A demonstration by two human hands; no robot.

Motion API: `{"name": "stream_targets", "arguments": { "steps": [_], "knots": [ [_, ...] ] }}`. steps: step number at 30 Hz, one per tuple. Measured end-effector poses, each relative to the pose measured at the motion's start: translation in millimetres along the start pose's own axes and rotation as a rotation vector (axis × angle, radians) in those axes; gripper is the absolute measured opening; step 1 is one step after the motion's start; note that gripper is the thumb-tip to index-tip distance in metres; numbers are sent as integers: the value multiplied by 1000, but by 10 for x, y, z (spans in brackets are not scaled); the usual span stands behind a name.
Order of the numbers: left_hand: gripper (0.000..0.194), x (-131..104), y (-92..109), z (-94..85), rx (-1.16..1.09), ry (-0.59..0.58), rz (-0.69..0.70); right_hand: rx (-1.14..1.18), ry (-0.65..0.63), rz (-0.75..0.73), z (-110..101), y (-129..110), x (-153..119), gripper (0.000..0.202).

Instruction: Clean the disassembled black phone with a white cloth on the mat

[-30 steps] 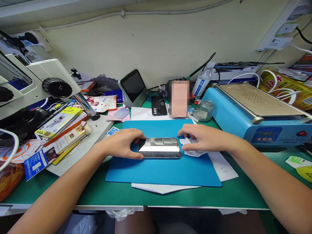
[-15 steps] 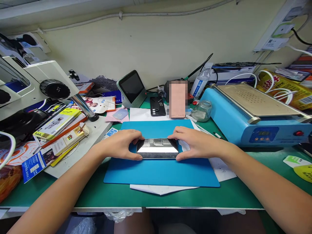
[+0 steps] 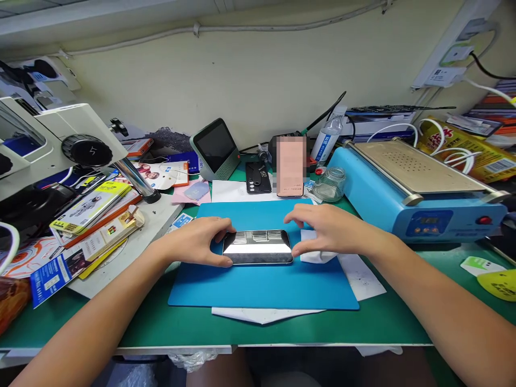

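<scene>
And here you are, 2 hands down at the middle of the frame, with the phone [image 3: 258, 248] between them on the blue mat [image 3: 262, 287]. Its long axis runs left to right across the picture, near enough parallel to the mat's front edge, 1 short end toward your left and 1 toward your right. Glossy face up, with a bright white band of reflection along its length! Which short end is the top, you can't tell from here.

Your left hand [image 3: 201, 241] has the left end, clamped on it: thumb at the lower left corner, fingers at the upper left one. Over on the other side, your right hand [image 3: 334, 230] is spread, thumb and fingers apart, the thumb tip right by the lower right corner; whether it touches is too close to call. The fingers arch above and clear of the upper right corner, and the white tissue [image 3: 322, 257] lies beneath that palm.

Up top in the centre, the black handset [image 3: 258, 177] lies beside the upright pink panel [image 3: 290, 164]. The glass jar [image 3: 330, 185] sits right of them, next to the blue machine [image 3: 382, 209] filling the right of the frame.
</scene>
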State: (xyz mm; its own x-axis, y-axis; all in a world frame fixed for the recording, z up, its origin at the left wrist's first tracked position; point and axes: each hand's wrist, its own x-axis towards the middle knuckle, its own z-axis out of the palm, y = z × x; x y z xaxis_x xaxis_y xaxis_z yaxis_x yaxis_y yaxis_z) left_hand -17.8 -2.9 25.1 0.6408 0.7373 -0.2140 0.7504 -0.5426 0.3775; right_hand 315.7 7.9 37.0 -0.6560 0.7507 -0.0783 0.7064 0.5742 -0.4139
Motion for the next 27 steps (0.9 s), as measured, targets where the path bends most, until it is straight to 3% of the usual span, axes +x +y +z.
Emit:
{"name": "stream_targets", "arguments": {
  "steps": [3, 8, 12, 15, 22, 27],
  "knots": [
    [56, -2, 12, -6, -16, -25, -18, -36, -30, 77, -87, 7, -48, 65],
    [56, 4, 24, -17, -35, -35, -28, 48, -267, 201, -144, 38, -129, 63],
    [55, 7, 31, -18, -45, -38, -34, 72, -332, 175, -103, 42, -136, 35],
    [55, 3, 34, -14, -48, -39, -36, 35, -281, 90, -61, 22, -111, 24],
    [53, -1, 34, -18, -45, -34, -32, 71, -4, -127, 94, -126, -28, 21],
    [55, 4, 30, -21, -47, -40, -24, 49, 68, -361, 273, -174, 32, 27]
  ]
}}
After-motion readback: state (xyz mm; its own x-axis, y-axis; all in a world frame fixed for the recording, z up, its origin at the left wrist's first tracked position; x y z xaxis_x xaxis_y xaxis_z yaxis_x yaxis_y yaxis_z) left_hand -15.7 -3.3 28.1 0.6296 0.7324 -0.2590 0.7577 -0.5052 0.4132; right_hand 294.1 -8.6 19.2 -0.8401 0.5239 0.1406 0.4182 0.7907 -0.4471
